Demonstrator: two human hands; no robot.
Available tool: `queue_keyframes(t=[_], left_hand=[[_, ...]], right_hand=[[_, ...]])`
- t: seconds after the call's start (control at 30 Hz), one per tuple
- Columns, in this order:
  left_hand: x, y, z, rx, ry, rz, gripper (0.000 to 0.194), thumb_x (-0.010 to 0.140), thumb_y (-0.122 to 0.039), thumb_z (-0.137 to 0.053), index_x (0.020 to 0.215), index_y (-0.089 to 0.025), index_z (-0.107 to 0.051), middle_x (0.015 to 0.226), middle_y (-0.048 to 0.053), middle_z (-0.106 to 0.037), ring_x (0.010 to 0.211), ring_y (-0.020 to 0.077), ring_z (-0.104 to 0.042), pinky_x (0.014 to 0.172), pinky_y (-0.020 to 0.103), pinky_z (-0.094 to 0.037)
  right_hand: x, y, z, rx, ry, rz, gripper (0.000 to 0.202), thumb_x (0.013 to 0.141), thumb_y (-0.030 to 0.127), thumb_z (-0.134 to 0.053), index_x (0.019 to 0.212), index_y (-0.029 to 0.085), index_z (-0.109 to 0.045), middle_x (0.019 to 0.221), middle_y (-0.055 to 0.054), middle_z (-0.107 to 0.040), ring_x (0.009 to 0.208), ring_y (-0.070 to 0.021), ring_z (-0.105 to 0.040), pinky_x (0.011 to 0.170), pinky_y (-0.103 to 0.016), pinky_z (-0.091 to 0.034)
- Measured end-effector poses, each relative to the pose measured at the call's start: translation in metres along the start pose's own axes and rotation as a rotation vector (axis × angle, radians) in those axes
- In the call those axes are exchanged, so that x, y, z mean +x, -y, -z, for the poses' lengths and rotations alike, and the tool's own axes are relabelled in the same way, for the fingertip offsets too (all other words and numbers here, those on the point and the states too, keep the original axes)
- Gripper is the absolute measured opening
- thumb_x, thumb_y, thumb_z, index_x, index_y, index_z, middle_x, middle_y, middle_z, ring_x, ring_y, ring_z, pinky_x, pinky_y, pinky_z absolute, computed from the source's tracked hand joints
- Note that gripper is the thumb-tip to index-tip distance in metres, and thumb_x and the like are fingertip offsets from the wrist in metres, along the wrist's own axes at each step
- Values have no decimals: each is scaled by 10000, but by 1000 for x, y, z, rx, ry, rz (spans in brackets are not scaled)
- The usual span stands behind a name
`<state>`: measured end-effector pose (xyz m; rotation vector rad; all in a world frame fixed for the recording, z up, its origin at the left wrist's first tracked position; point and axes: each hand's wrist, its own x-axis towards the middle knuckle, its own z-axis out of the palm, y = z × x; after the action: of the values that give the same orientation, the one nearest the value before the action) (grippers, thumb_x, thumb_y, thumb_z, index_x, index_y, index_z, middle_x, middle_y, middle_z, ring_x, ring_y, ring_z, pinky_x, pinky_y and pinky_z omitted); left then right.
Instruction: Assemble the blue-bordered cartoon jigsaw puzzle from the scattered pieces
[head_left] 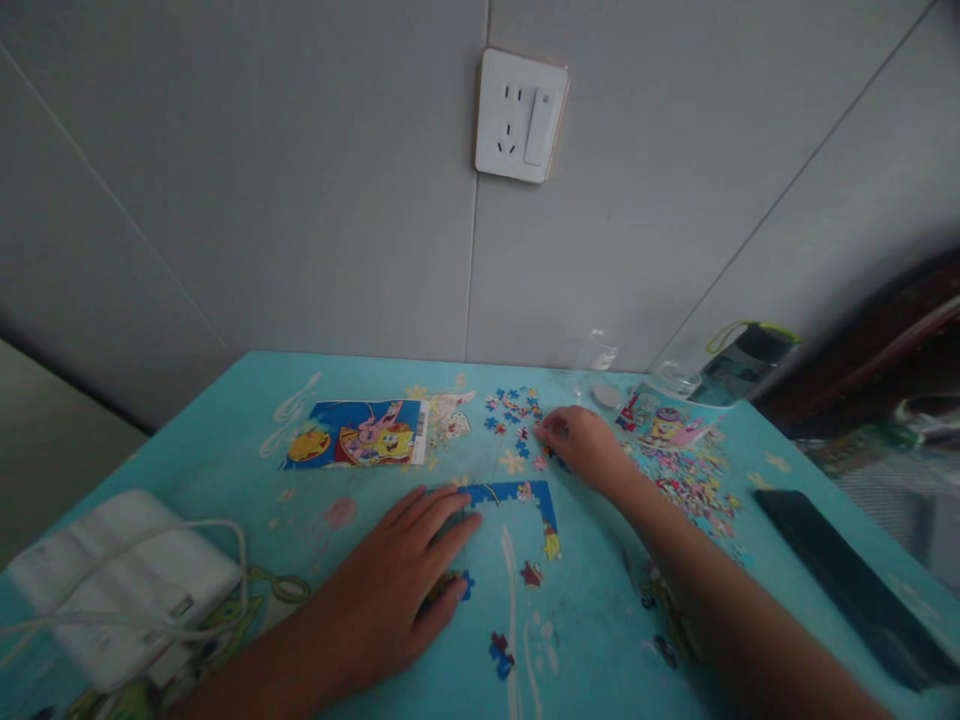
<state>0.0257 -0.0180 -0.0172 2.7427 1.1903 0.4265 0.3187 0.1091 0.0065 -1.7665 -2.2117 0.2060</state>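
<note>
My left hand (409,580) lies flat with its fingers spread, the fingertips reaching the left end of the joined puzzle border (546,500). This blue strip runs to the right and turns down at a corner. Under and beside my left thumb are a few puzzle pieces, partly hidden. My right hand (581,445) reaches to the back, thumb and forefinger curled together at the edge of a group of blue puzzle pieces (514,408). Whatever is between those fingertips is too small to make out. Nearer me lie a loose dark red piece (532,574) and a small joined cluster (502,656).
A picture card (367,433) lies at the back left. On the right are a heap of mixed pieces (694,485), a clear container (675,380) and a long dark object (847,580). A white box with a cable (124,580) occupies the left; a wall stands behind.
</note>
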Motion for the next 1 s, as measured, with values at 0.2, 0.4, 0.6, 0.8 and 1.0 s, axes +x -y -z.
queue_keyframes(t=[0.2, 0.4, 0.6, 0.8, 1.0], left_hand=[[2, -1, 2, -57, 4, -6, 542, 950, -284, -551, 1475, -257, -421, 1526, 75, -416, 1428, 297, -372, 1196, 553, -373], [2, -1, 3, -69, -8, -12, 529, 947, -280, -555, 1462, -253, -440, 1520, 86, -423, 1427, 307, -372, 1189, 562, -365], [3, -3, 5, -54, 2, -9, 521, 953, -286, -549, 1462, -257, -438, 1526, 81, -412, 1429, 303, -362, 1190, 561, -362], [3, -2, 2, -70, -7, -8, 516, 943, -277, -555, 1449, -253, -458, 1511, 85, -423, 1416, 298, -380, 1195, 551, -360], [3, -2, 3, -27, 12, -5, 507, 956, -285, -543, 1455, -255, -457, 1521, 83, -408, 1426, 298, -359, 1199, 551, -363]], right_hand=[[20, -5, -3, 59, 109, -46, 206, 887, 366, -680, 858, 171, -740, 804, -77, -744, 706, -174, -655, 630, -265, -437], [20, -2, 2, 158, 124, -13, 141, 866, 302, -680, 873, 175, -741, 795, -54, -750, 693, -161, -651, 651, -259, -447], [-7, 10, 22, 322, 108, 86, 199, 946, 312, -590, 977, 176, -732, 928, -49, -756, 815, -161, -679, 750, -264, -509], [-71, 15, 61, 561, 466, 398, 235, 1002, 365, -562, 985, 235, -757, 999, -32, -744, 926, -151, -687, 877, -301, -533], [-90, 19, 47, 533, 515, 478, 273, 1039, 327, -500, 1024, 232, -756, 1018, -43, -746, 927, -149, -693, 874, -292, -537]])
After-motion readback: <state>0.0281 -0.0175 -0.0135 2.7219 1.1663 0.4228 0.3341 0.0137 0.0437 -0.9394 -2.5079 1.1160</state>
